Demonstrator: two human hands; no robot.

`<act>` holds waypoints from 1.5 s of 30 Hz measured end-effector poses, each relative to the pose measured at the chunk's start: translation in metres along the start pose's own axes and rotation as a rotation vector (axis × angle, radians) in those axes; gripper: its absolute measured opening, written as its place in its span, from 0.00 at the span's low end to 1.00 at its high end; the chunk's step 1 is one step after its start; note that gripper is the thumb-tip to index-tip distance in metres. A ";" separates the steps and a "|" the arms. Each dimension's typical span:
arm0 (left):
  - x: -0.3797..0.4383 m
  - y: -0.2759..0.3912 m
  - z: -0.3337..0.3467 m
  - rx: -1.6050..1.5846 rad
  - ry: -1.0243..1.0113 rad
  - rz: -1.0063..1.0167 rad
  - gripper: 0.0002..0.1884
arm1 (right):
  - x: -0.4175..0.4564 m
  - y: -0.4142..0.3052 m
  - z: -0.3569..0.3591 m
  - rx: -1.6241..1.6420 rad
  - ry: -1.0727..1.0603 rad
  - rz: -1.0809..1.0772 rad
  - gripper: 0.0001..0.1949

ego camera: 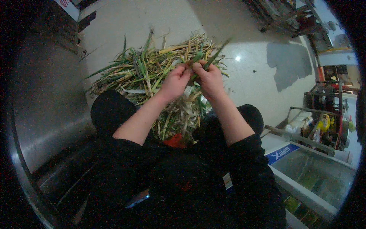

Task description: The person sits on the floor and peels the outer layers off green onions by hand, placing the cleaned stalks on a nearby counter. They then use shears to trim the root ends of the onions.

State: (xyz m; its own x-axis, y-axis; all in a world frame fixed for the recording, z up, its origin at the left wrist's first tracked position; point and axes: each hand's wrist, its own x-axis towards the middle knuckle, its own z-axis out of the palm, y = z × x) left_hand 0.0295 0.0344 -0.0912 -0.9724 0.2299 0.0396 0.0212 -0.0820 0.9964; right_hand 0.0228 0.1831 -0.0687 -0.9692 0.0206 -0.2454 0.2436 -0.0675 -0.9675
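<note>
Both hands meet in front of me, above a heap of long green and yellowed leafy stalks (128,71), which look like leeks or green garlic. My right hand (212,80) grips a green stalk (218,53), whose leaf end sticks out past the fingers to the upper right. Close against it, my left hand (177,81) pinches the same bunch of leaves with thumb and fingers. Exactly where the stalk runs between the fingers is hidden. Below my wrists, pale stripped leaves and roots (186,108) lie between my knees.
Something red (175,140) shows under the scraps near my lap. A metal panel (51,86) stands close on the left. To the right are a glass-topped chest freezer (311,171) and a metal rack (311,114) holding bags. The tiled floor (243,77) has a dark grey patch (288,64).
</note>
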 end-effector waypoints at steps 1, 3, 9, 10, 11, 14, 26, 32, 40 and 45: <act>-0.002 0.006 0.003 0.007 0.000 -0.064 0.13 | 0.000 0.000 -0.002 0.050 0.002 0.019 0.14; -0.008 0.019 0.007 0.023 0.004 -0.194 0.13 | -0.002 -0.004 -0.001 0.134 0.018 0.075 0.15; -0.012 0.009 0.015 0.232 -0.002 0.006 0.12 | -0.002 -0.001 -0.007 0.371 0.014 0.182 0.13; -0.013 0.009 0.015 0.254 -0.015 0.023 0.12 | -0.002 0.000 -0.008 0.397 0.006 0.190 0.11; -0.013 0.007 0.014 0.276 -0.028 0.041 0.11 | -0.002 0.001 -0.010 0.424 -0.002 0.197 0.10; -0.011 0.006 0.010 0.382 -0.089 0.058 0.09 | -0.002 0.001 -0.016 0.505 -0.077 0.218 0.07; -0.016 0.004 0.006 0.445 -0.321 0.194 0.07 | -0.013 -0.024 -0.013 0.351 -0.094 0.257 0.04; -0.026 0.000 0.003 0.147 -0.278 0.016 0.08 | 0.002 -0.034 -0.044 -0.062 -0.003 0.155 0.07; -0.005 0.024 -0.028 -0.446 -0.023 -0.212 0.09 | 0.000 -0.005 -0.053 -1.092 -0.167 0.092 0.26; 0.004 0.042 -0.047 -0.667 0.061 -0.221 0.11 | -0.023 -0.005 -0.016 -0.569 -0.393 -0.064 0.29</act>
State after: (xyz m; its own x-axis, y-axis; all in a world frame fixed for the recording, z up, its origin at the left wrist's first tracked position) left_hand 0.0152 -0.0132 -0.0524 -0.9492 0.2569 -0.1819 -0.3064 -0.6212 0.7213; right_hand 0.0446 0.1987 -0.0590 -0.8973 -0.3633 -0.2509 0.0627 0.4576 -0.8869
